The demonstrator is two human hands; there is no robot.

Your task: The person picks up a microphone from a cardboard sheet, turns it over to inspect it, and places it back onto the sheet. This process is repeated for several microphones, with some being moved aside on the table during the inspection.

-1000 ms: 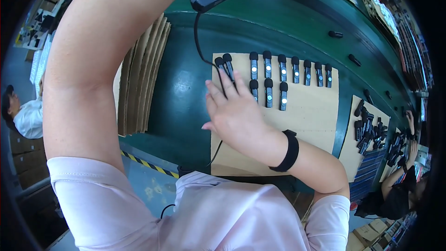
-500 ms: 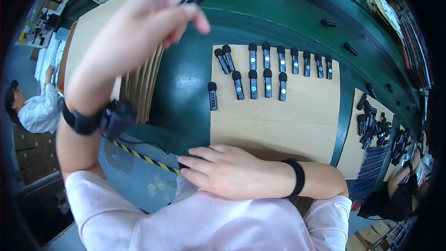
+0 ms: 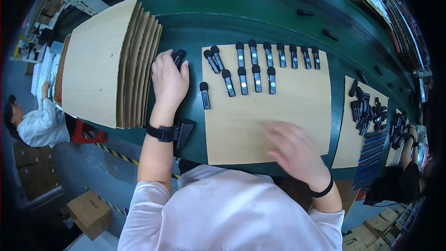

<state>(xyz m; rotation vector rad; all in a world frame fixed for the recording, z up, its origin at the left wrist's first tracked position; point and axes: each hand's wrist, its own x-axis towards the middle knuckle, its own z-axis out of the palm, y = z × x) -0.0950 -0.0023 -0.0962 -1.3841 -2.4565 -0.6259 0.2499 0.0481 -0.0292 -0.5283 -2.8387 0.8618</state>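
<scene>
While mic [image 3: 180,57] sits left of cardboard sheet [image 3: 267,116], axis roughly fore-aft, nearer left hand [image 3: 170,81] curls at it, grip unclear; right hand [image 3: 297,148] open.

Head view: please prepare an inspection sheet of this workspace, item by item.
Surface: green table, with a flat cardboard sheet before the person.
Job's things: black foam-topped devices in two rough rows on the sheet, many with a bright round spot; a single device near its left edge.
Clutter: device pile on another sheet at right; loose device farther back.
Hands: left hand at a dark device, grip unclear; right hand over the cardboard sheet, blurred, fingers extended.
Cables: nothing clearly seen.
Surroundings: cardboard stack, red stool and co-worker at left.
</scene>
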